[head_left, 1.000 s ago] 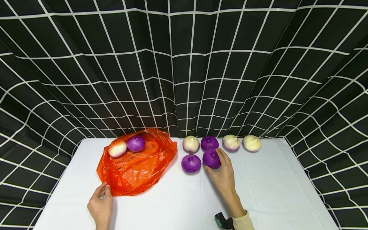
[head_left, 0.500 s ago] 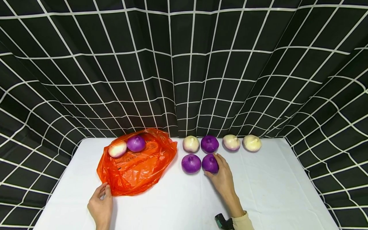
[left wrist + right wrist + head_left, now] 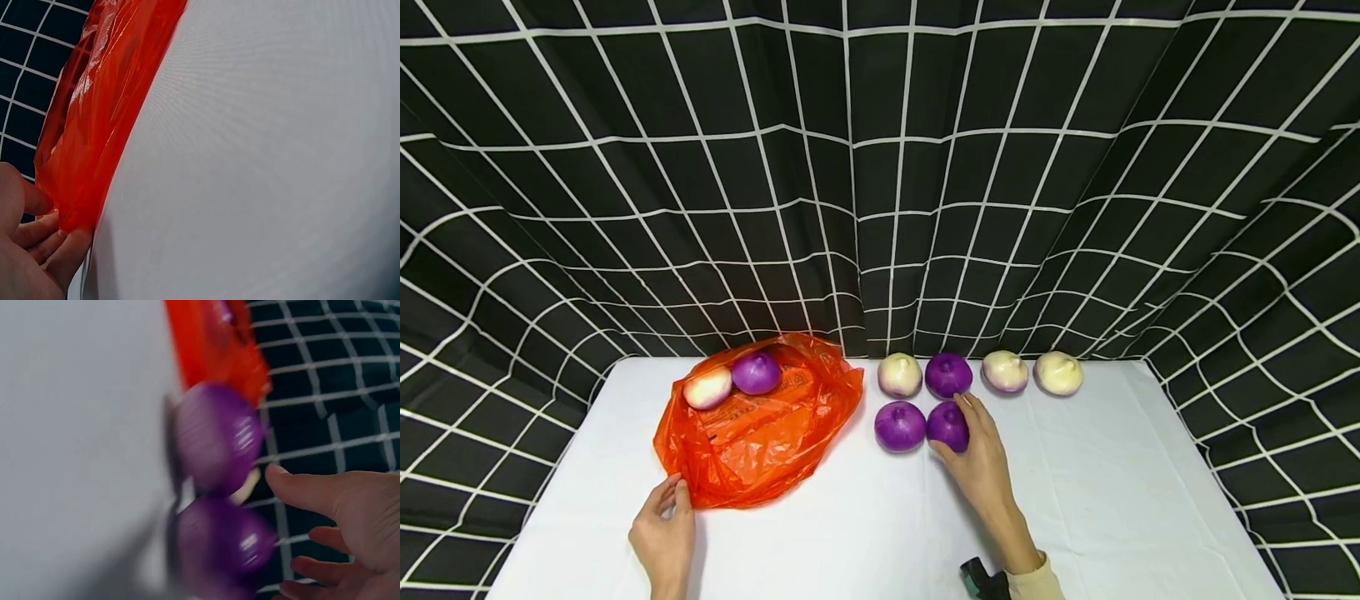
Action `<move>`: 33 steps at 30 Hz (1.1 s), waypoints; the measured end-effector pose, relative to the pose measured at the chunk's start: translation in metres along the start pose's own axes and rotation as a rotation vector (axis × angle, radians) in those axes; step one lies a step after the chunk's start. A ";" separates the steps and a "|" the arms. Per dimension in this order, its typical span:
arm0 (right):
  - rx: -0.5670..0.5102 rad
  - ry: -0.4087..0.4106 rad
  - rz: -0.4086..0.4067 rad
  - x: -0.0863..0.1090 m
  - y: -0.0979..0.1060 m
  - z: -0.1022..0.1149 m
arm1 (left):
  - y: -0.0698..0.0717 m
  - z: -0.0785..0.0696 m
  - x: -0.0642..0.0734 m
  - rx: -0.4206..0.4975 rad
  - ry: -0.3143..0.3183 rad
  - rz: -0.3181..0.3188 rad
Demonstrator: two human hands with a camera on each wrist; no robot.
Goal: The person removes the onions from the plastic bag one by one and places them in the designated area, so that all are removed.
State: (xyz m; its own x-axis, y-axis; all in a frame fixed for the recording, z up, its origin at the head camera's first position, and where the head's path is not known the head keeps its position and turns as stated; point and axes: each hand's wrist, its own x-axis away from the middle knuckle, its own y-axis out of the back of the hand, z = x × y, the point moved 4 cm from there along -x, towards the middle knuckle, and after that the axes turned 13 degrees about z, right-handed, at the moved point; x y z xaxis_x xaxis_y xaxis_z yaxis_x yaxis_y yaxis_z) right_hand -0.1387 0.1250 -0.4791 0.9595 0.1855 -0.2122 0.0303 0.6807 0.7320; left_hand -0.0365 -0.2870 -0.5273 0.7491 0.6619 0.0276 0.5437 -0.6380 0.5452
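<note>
My left hand [image 3: 662, 533] pinches the near left edge of a red-orange plastic bag [image 3: 767, 458]; the left wrist view shows the bag's film [image 3: 103, 131] between thumb and fingers. On the bag's far left part lie a white onion [image 3: 707, 388] and a purple onion [image 3: 756, 372]. My right hand [image 3: 983, 467] hovers just over a purple onion [image 3: 945, 427] in the front row. In the right wrist view, its thumb [image 3: 300, 487] and fingers are spread and apart from that onion [image 3: 222, 544]. Close on its left stands another purple onion [image 3: 899, 427].
Along the back edge of the white-covered table [image 3: 820, 550] stand a white onion [image 3: 899, 375], a purple onion [image 3: 948, 375] and two more white onions to their right. Black grid-patterned cloth [image 3: 850, 183] rises behind and on both sides.
My right hand has brought the purple onion down into the front row, beside the other purple one, and let it go. The left hand has stayed at the bag's edge.
</note>
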 end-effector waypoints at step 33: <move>-0.386 0.098 0.360 -0.080 -0.127 0.164 | 0.003 -0.002 -0.002 -0.027 0.020 0.000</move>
State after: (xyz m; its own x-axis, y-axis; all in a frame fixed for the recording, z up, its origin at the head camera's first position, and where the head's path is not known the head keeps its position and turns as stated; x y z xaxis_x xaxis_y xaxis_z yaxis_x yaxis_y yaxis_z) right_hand -0.1736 -0.0928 -0.4485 0.8590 0.5079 -0.0645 -0.4188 0.7696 0.4821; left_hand -0.0372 -0.2889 -0.5241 0.7413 0.6697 0.0439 0.5333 -0.6275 0.5673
